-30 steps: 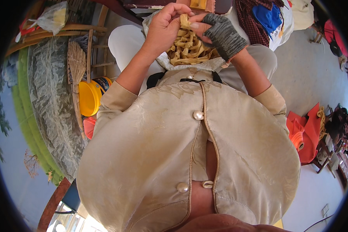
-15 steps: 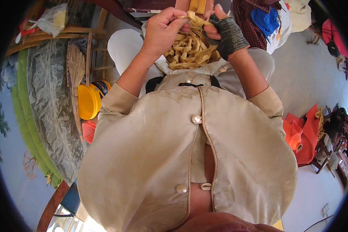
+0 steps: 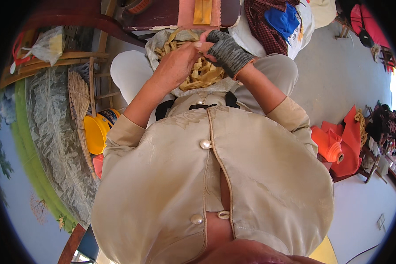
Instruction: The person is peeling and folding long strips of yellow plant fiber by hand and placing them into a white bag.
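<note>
My bare left hand [image 3: 179, 64] and my right hand [image 3: 226, 52], in a grey fingerless glove, meet fingertip to fingertip above my lap. Both are closed in a pinch around a flat straw-coloured strip, mostly hidden by the fingers. Below and behind them, a whitish bag [image 3: 152, 48] lies open between my knees. Many loose, curling straw-coloured strips [image 3: 204, 75] fill it, some showing on either side of my hands.
A dark red table [image 3: 163, 15] beyond the bag bears a pink cloth [image 3: 185, 15] with a yellow wooden block [image 3: 202, 12]. Left are a broom [image 3: 79, 94] and yellow bucket [image 3: 96, 134]. A checked cloth [image 3: 264, 31] lies far right; an orange cone-shaped thing [image 3: 328, 145] stands right.
My hands have come down and closer together, over the bag. The looped strip that showed between them is now mostly hidden. My view has shifted, bringing more of the table into sight.
</note>
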Demonstrator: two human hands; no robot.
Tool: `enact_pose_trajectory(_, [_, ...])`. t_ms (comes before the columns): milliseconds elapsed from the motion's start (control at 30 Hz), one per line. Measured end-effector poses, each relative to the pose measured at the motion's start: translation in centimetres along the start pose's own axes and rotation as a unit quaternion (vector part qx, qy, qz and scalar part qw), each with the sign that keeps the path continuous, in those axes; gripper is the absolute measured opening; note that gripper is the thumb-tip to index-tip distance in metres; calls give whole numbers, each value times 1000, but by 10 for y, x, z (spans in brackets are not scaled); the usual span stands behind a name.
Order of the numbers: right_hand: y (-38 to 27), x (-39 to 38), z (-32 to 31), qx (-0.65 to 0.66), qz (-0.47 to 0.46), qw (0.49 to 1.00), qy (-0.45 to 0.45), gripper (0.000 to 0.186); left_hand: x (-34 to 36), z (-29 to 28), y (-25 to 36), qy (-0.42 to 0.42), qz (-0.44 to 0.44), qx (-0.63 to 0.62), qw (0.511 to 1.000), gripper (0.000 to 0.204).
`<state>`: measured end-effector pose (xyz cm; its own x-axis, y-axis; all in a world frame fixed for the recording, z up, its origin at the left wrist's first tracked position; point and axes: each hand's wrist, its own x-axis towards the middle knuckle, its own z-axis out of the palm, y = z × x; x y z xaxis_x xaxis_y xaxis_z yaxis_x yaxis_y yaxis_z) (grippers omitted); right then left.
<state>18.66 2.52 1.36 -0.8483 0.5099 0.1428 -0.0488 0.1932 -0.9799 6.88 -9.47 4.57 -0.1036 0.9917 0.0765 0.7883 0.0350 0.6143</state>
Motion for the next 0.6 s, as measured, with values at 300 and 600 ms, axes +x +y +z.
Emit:
enact_pose_trajectory(300, [-30,-4,18,-32,30,996,79,21,20,3,-73,113,165,193,961,26])
enact_pose_trajectory(600, [9,40,-45,-274,80,955,87,29,61,8,-59,-2,-105,-581,807,20])
